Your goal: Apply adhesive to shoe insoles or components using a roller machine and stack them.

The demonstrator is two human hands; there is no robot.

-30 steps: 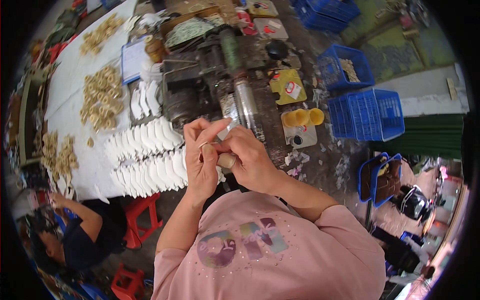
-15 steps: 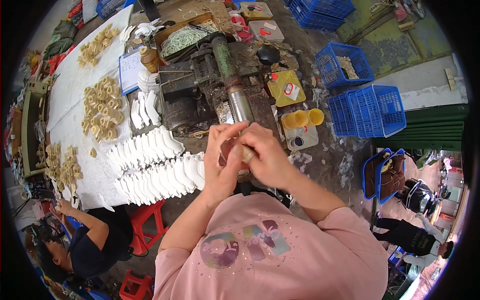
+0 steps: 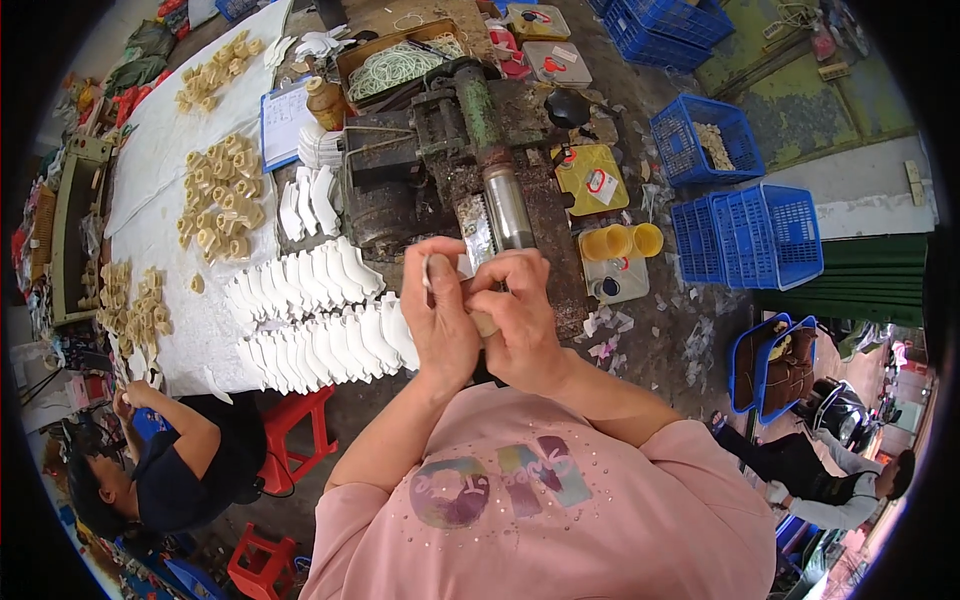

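Observation:
In front of the machine's shiny metal cylinder (image 3: 509, 208), my two hands meet close together. My left hand (image 3: 441, 320) is closed, its thumb bent up beside a pale thin edge (image 3: 428, 280) of something mostly hidden in the palm. My right hand (image 3: 518, 325) is curled with fingers pinched around a small tan piece (image 3: 486, 323), only partly visible between the hands. Left of them, two rows of white curved pieces (image 3: 320, 345) lie on the bench, the nearest close to my left hand. Farther left are piles of tan angular pieces (image 3: 222, 195) on a white cloth (image 3: 150, 200).
The greasy machine (image 3: 480, 115) stands just ahead. To its right are a yellow jerrycan (image 3: 592, 180) and yellow cups (image 3: 620, 241); blue crates (image 3: 768, 235) stand beyond. A tray of pale cord (image 3: 405, 70) sits behind. At left, a co-worker (image 3: 170, 460) sits near a red stool (image 3: 298, 440).
The view has shifted, so the bench appears farther right. My right fingers have curled inward, and my left hand has turned with its thumb now raised. The person at far right has bent lower.

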